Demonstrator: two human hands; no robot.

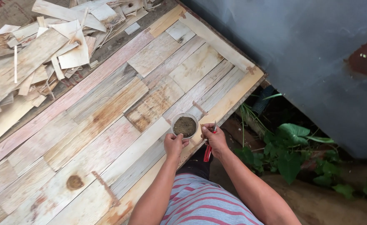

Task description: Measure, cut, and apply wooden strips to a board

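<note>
Left hand (174,144): we see it curled at the near rim of the small round tub (185,125) — fingertips touching its edge, nothing closed inside the grip.
Right hand (213,137): its grip is wrapped tight round a red-handled tool (209,150), the metal tip poking up beside the tub, the red handle hanging below the palm.
Tub: it sits on the plank tabletop (108,121) near the front edge, between both hands, filled with something dark and grainy (we can't tell what).
Scrap pile (46,46): loose wood offcuts heaped at the far left, well apart.
Beyond the edge: green leaves (289,146) under a grey metal sheet (308,54).
</note>
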